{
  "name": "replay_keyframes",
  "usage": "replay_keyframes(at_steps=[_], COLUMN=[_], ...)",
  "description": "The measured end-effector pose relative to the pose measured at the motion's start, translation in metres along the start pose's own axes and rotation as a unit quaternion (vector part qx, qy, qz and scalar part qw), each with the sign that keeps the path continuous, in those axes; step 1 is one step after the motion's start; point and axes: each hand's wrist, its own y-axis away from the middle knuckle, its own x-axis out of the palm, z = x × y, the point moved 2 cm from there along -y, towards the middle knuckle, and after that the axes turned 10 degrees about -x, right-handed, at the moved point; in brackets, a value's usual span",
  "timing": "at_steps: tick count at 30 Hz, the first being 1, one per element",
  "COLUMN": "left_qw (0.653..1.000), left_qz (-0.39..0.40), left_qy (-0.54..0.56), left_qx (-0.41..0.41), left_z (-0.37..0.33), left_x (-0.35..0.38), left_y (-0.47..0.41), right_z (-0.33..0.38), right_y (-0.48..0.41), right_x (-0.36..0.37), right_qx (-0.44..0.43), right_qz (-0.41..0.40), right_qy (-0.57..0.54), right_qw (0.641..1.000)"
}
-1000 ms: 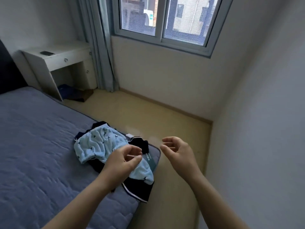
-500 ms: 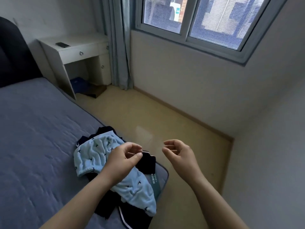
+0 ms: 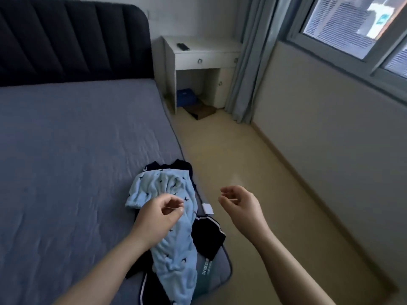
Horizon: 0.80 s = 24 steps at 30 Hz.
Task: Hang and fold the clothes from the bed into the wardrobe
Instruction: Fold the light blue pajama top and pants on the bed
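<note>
Lower centre: left hand, right hand hover beside the blue garment on the bed, grips loosely curled, empty, likely readying a lift

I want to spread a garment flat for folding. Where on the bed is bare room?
The bed is bare from the headboard down to the light blue garment, and left of it. The near right corner is crowded: that garment lies over dark clothes, left hand above. The floor strip between bed and wall is bare.

Well beyond the fingers, a white nightstand stands between dark headboard and grey curtain; window farther right, beige floor.
</note>
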Motion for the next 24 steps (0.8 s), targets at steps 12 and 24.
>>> replay_keyframes(at_steps=[12, 24], left_qw=[0.988, 0.963], left_qz=[-0.1, -0.187], left_qy=[0.073, 0.054], left_qx=[-0.097, -0.184], left_z=[0.05, 0.092], left_x=[0.001, -0.015], left_y=[-0.021, -0.055], right_z=[-0.035, -0.057], right_y=[-0.064, -0.117], right_x=[0.052, 0.117], right_qx=[-0.016, -0.021], right_qz=[0.159, 0.276], right_qy=[0.002, 0.055], right_qw=[0.987, 0.959])
